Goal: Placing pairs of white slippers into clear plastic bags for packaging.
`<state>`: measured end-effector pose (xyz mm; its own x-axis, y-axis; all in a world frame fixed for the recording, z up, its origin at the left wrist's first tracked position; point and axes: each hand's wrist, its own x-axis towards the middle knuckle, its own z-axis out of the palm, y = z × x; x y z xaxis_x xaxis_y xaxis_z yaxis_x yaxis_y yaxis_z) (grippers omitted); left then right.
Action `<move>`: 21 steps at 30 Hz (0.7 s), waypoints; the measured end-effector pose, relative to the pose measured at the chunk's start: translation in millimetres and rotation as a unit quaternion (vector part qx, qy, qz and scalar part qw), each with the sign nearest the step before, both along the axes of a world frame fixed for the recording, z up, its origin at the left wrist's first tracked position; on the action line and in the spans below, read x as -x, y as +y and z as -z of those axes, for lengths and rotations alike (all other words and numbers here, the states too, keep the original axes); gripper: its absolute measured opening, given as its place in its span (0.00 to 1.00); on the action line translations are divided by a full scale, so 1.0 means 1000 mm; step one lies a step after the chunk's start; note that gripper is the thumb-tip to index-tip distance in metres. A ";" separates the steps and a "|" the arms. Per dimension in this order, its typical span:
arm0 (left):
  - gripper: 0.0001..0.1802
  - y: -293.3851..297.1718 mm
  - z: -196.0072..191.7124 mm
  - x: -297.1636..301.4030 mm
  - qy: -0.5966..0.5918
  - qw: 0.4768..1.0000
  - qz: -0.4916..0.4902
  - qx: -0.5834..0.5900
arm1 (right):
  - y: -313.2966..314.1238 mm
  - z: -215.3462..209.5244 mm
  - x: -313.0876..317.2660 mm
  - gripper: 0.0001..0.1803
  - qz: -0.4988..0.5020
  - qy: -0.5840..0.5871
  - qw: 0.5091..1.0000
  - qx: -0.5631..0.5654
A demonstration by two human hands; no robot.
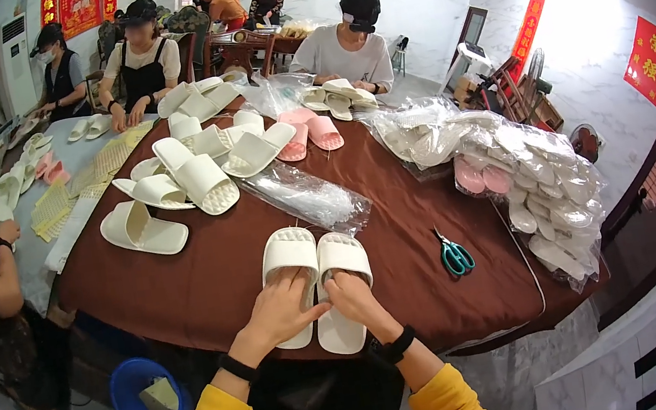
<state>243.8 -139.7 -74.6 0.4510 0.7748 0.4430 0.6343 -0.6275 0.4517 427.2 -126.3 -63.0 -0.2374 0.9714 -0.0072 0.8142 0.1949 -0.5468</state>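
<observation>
A pair of white slippers lies side by side at the table's near edge, toes pointing away from me. My left hand (pixel 282 307) reaches into the left slipper (pixel 287 247), fingers stretched under its strap and thumb out to the right. Their tips are hidden by the strap. Beside it, my right hand (pixel 350 297) is closed on the right slipper (pixel 342 255), its bent fingers partly tucked under the strap. Beyond the pair is a clear plastic bag (pixel 310 199). Scissors (pixel 455 255) with teal handles rest on the cloth to the right.
White slippers (pixel 201 177) are heaped at the left, with pink slippers (pixel 309 133) behind. Bagged slippers (pixel 531 174) fill the right edge of the brown-covered table (pixel 409 295). A blue bucket (pixel 146 393) stands on the floor. A co-worker (pixel 342 46) sits across; others work at the left.
</observation>
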 end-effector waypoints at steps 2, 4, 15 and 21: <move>0.42 -0.008 -0.003 0.000 0.007 1.000 -0.003 0.026 | -0.006 -0.002 -0.002 0.23 0.009 0.010 1.000 0.004; 0.45 -0.020 -0.008 0.000 0.013 0.999 -0.005 0.052 | -0.013 0.003 -0.004 0.22 -0.002 0.054 0.999 0.007; 0.41 -0.038 0.000 -0.016 0.020 0.998 -0.065 0.005 | -0.036 0.019 -0.009 0.14 -0.141 -0.026 0.981 -0.128; 0.40 -0.040 0.005 -0.015 0.020 0.996 -0.087 0.022 | -0.054 0.000 -0.007 0.13 -0.094 0.085 0.986 -0.110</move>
<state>259.2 -179.7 -79.3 0.3246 0.8611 0.3913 0.7495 -0.4865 0.4489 434.7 -180.4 -63.0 -0.3928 0.8837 0.2545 0.6529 0.4629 -0.5995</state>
